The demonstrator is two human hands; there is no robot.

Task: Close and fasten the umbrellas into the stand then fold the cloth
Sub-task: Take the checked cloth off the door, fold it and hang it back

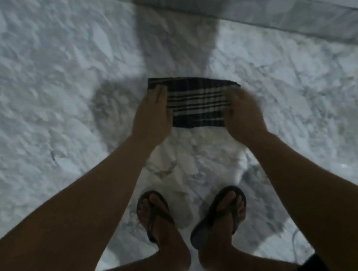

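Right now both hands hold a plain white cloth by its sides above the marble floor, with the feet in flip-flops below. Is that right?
Not quite. The cloth is not plain white: the head view shows it dark with pale stripes. The rest stands: the left hand and right hand hold it by its sides above the marble floor, with the feet in flip-flops below.

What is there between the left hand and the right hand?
In the head view, the striped cloth spans the gap between the left hand and the right hand; each hand holds one side of it above the marble floor.
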